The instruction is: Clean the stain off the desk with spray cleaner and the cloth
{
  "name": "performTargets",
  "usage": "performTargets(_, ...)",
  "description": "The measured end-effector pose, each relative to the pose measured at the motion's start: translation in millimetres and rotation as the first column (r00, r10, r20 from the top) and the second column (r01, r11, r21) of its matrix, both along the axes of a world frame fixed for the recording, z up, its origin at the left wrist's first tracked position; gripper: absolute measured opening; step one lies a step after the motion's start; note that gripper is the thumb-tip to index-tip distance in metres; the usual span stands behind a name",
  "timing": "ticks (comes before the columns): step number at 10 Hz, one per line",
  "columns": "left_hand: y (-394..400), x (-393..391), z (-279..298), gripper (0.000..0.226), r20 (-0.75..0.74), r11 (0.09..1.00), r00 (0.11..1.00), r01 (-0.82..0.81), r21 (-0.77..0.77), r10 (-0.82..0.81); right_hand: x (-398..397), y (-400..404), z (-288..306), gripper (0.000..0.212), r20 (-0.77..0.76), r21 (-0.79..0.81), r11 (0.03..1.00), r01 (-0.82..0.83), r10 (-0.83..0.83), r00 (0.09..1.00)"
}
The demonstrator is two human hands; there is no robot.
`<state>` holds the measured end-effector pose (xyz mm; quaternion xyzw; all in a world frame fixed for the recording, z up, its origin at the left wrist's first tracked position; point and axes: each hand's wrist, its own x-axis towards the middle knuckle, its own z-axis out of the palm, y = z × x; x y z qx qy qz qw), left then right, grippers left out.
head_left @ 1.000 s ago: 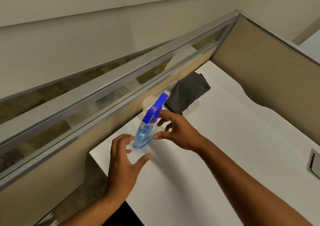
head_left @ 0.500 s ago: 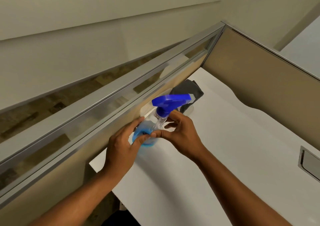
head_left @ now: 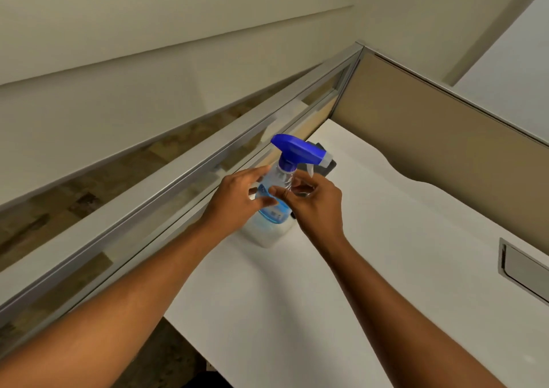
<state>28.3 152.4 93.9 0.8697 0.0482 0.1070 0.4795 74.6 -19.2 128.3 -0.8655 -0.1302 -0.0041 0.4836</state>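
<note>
Clear plastic spray bottle, blue trigger head, upright on white desk, nozzle pointing right. Left hand & right hand loosely cup it, fingers spread. Dark cloth behind.

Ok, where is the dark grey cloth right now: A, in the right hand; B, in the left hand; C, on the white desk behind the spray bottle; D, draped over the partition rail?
C: the dark grey cloth lies on the white desk beyond the clear spray bottle with the blue trigger head, which both hands are around.
</note>
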Motion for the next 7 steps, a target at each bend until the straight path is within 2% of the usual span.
performTargets(2,-0.6,8.9,-25.3,0.065,-0.093,0.999,0.996,0.001,0.045,0.003,5.2,2.6,-32.6,0.044,-0.062,0.000,1.000,-0.002,0.002,0.998)
performTargets(4,-1.3,10.2,-31.0,0.072,-0.121,0.999,0.993,0.013,0.052,-0.007,8.5,3.6,-40.5,0.056,-0.087,0.023,1.000,-0.004,0.006,0.996)
performTargets(5,-3.6,9.5,-30.9,0.070,-0.159,0.997,0.987,0.009,0.073,0.002,12.1,3.8,-41.2,0.052,-0.101,-0.016,1.000,-0.026,0.024,0.995)
performTargets(6,-8.2,6.1,-30.0,0.077,-0.171,0.998,0.985,0.012,0.055,-0.002,14.4,-1.0,-40.9,0.060,-0.114,-0.084,0.993,-0.089,0.079,0.990)
performTargets(7,-16.6,-4.3,-31.3,0.093,-0.154,0.991,0.979,-0.127,0.034,0.130,6.9,-18.8,-42.9,0.084,-0.146,-0.101,0.995,0.000,-0.015,0.989)
